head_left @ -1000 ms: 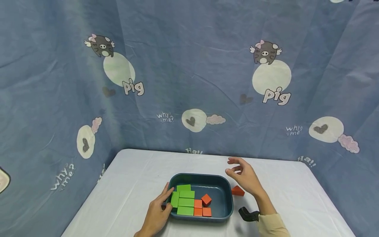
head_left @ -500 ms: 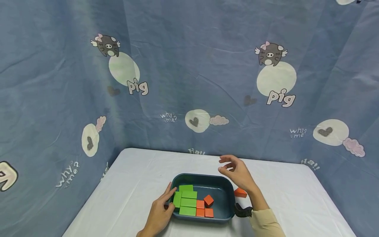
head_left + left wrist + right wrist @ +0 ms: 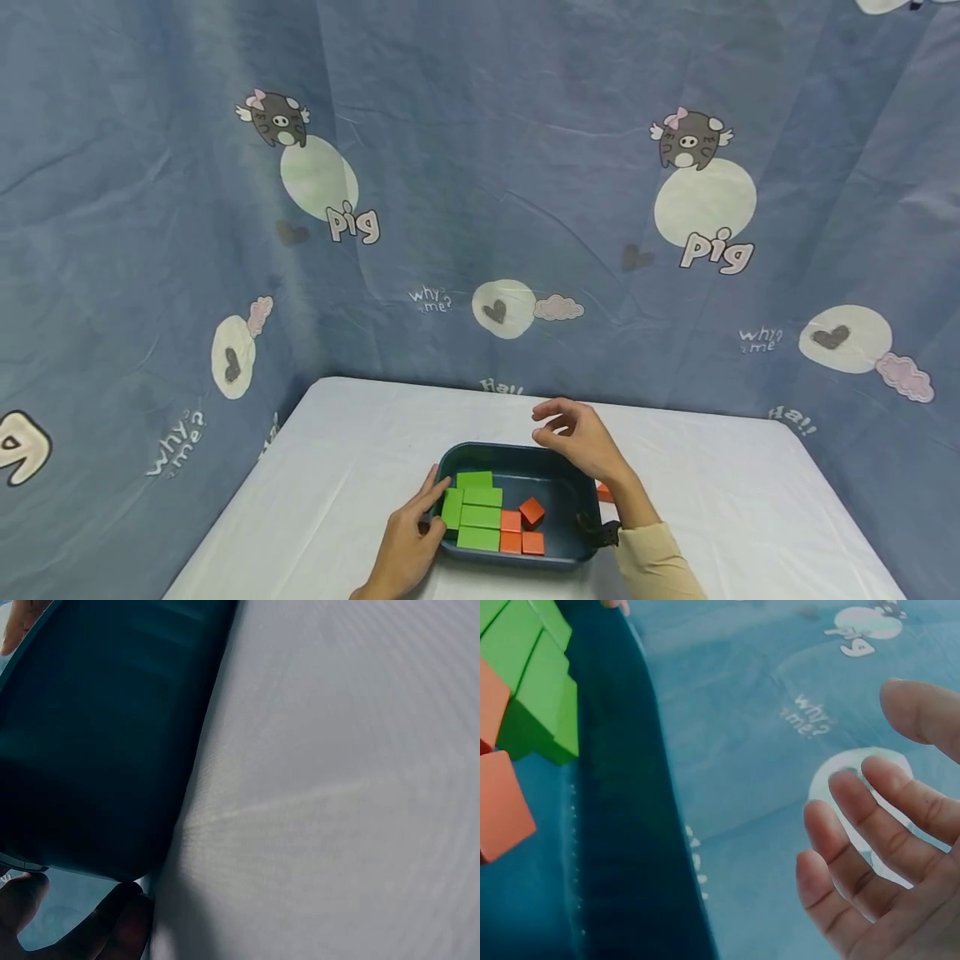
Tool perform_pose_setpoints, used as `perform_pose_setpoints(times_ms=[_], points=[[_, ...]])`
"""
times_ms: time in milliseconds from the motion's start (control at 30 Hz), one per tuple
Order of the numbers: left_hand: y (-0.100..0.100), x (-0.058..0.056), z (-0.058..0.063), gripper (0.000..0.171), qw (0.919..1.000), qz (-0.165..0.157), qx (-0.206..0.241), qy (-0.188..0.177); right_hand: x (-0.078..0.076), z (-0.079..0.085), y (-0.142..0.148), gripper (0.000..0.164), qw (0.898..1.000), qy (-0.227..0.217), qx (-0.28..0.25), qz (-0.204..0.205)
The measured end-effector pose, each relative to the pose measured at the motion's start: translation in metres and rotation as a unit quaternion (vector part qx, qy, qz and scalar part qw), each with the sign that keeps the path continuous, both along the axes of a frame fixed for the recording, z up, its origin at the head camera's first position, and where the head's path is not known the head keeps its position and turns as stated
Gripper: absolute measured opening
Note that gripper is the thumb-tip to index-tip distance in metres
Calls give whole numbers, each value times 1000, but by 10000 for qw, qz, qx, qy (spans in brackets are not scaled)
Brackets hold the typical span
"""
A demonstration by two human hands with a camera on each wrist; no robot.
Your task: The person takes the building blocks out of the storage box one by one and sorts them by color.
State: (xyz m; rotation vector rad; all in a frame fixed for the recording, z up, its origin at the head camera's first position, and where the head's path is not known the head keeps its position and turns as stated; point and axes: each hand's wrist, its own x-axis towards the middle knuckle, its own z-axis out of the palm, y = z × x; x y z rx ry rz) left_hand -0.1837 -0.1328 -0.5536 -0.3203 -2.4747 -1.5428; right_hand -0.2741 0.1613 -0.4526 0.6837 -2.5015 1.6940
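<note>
A dark teal tray [image 3: 558, 496] stands on the white-covered table. In its left part several green rectangular blocks [image 3: 480, 517] lie packed together, with orange blocks [image 3: 532, 543] beside them, one of these turned askew. My left hand [image 3: 401, 546] rests at the tray's left end, thumb and index fingertip at the rim; the left wrist view shows other fingers [image 3: 124, 922] against the end wall. Above the tray's far right corner hovers my right hand [image 3: 585, 442], fingers loosely bent and holding nothing. The right wrist view shows its fingers [image 3: 885, 832] spread apart.
Another orange block [image 3: 604, 493] lies on the table just outside the tray's right end, partly hidden by the right forearm. A black wrist device [image 3: 600, 531] overlaps the tray's near right corner. A blue printed curtain [image 3: 450, 208] hangs behind the table.
My right hand has moved left, from beyond the tray's right end to over its far right corner. The forearm now covers part of the outside orange block. My left hand stays at the tray.
</note>
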Motion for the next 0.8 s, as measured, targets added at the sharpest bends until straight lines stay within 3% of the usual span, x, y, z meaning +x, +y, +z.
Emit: perform_pose_setpoints(times_ms=[267,400,800], points=[[1,0,0,59,10000,42,-78,-44,-2,-11,-10,30,9995,-155,70,254],[1,0,1,59,9999,71,-82,-23,1,-8,-14,30,9986,-319,74,408],[2,1,1,59,9998,133,-135,38,-3,-29,-17,38,9933,-624,571,782]])
